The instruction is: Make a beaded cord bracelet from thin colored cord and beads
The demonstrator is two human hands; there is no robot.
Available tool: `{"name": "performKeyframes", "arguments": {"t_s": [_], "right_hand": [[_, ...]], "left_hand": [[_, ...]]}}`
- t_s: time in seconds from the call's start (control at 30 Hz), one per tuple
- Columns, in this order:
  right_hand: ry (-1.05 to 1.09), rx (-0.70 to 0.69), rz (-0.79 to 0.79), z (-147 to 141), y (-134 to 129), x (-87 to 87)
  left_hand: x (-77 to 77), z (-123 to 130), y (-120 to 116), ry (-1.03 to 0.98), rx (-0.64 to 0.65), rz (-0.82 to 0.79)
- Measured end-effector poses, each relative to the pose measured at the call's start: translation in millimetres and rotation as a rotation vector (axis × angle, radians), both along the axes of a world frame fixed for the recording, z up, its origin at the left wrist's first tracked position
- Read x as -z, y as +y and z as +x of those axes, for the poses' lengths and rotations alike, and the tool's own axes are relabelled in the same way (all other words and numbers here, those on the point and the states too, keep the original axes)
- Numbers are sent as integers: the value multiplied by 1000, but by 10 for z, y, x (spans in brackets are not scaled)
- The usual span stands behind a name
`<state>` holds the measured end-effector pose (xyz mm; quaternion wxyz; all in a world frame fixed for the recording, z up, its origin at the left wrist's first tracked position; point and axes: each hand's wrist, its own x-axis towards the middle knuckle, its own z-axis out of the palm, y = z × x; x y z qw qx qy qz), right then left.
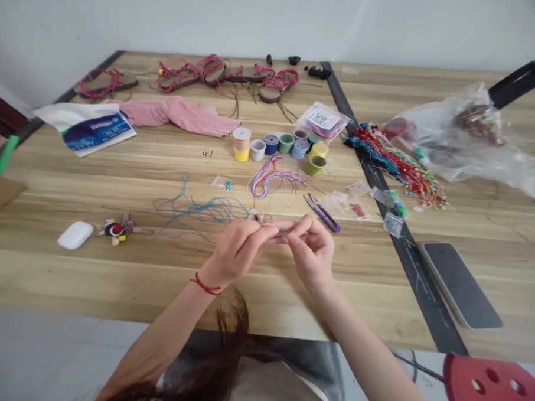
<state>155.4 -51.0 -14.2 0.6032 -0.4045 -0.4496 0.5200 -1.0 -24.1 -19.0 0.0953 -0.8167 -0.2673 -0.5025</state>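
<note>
My left hand point(240, 248) and my right hand point(313, 249) meet over the table's front half, fingertips pinched close together. Thin blue cord point(201, 210) lies loosely to the left and runs up to my left hand, whose fingers are closed on it. A tiny silvery thing point(278, 228) shows between the hands, too small to name. What my right fingertips pinch is hidden. Just beyond the hands lies a bundle of pink, white and purple threads point(260, 186). Purple-handled thread snips point(323, 213) rest beside my right hand.
Thread spools point(285, 143) stand behind the bundle. Small bead bags point(337, 200), colourful cords point(399, 162) and a phone point(461, 285) lie right. Left are a white case point(76, 235), a keyring point(117, 229) and pink cloth point(179, 115). Sandals with pink cords point(244, 77) line the back.
</note>
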Motion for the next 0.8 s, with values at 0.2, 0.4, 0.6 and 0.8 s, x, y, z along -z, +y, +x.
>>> {"name": "performKeyframes", "arguments": {"t_s": [0.2,0.4,0.6,0.8], "right_hand": [[33,-134,-35,50,-4,-58],[92,-162,-1,34,-25,-110],[68,-168,-24,39,-34,-108],[112,-185,3,45,-34,-83]], "left_hand": [[-120,-100,-29,130,19,151],[-237,-99,-16,166,33,203],[-228,-97,-17,152,46,187],[-192,-96,-30,133,56,151]]}}
